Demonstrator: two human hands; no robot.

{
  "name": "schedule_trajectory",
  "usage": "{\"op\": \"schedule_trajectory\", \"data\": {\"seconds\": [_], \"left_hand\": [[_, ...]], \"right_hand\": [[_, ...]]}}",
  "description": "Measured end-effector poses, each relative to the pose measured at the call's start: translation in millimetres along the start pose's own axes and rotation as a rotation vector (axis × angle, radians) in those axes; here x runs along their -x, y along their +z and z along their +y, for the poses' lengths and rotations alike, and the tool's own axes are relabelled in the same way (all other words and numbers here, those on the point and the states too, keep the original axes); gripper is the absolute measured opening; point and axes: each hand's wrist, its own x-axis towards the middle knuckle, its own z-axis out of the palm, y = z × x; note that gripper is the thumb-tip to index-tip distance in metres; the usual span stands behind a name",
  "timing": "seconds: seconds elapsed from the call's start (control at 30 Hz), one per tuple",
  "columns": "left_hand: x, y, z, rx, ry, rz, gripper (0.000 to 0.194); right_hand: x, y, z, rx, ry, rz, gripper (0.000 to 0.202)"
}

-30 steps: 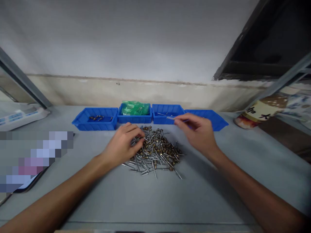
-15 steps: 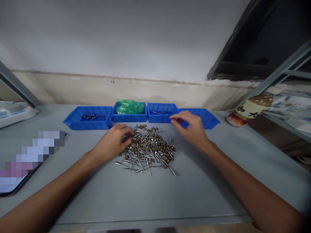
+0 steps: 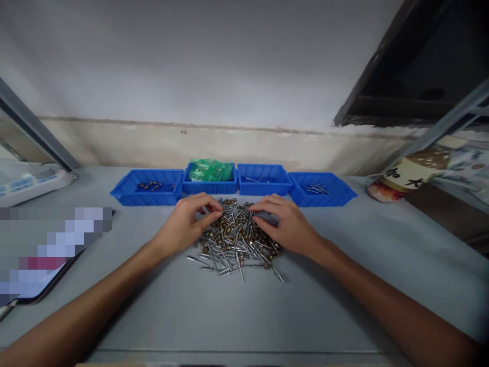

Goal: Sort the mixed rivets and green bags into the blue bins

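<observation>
A mixed pile of silver blind rivets and brass-coloured screw-like fasteners (image 3: 237, 239) lies mid-table. At its left upper side is my left hand (image 3: 191, 219), thumb and index finger pinched together; whatever is between them is too small to make out. Over the upper right of the pile, my right hand (image 3: 284, 221) has its fingers bent and its thumb a little apart from the index finger, touching or just above the pieces. Behind the pile stand four-sided blue bins: the far-left bin (image 3: 124, 196) holds a few brass-coloured pieces, and the far-right bin (image 3: 340, 196) several silver rivets.
Between those, one blue bin (image 3: 208, 188) holds green plastic packets (image 3: 212, 171); another blue bin (image 3: 263, 188) holds a few thin silver pieces. A phone-like device (image 3: 57, 265) and a white power strip (image 3: 38, 183) lie left. A labelled bottle (image 3: 412, 173) stands right.
My right hand has come down from beside the right-hand bins to the pile. My left hand's thumb and index finger have closed together at the pile. The view has shifted slightly.
</observation>
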Motion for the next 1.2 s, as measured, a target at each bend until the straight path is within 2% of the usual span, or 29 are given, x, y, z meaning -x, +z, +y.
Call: {"op": "schedule_trajectory", "data": {"seconds": [0.13,0.33,0.63,0.87,1.1,1.2], "left_hand": [[3,8.5,15,0.39,-0.081,-0.063,0.01],[7,17.5,20,0.573,-0.158,-0.185,0.01],[8,19.2,22,0.629,-0.229,-0.192,0.014],[9,22.5,19,0.637,-0.226,-0.184,0.016],[9,25.4,21,0.529,-0.174,-0.139,0.013],[9,26.3,20,0.381,-0.121,-0.055,0.008]], "right_hand": [[1,-1,-19,-0.129,-0.011,0.032,0.023],[2,2,-35,-0.253,-0.045,-0.019,0.013],[3,5,-31,-0.281,-0.002,0.04,0.007],[4,7,-33,-0.256,-0.002,0.115,0.005],[2,9,-35,-0.234,-0.017,0.158,0.005],[1,9,-33,-0.21,0.007,0.145,0.006]]}}
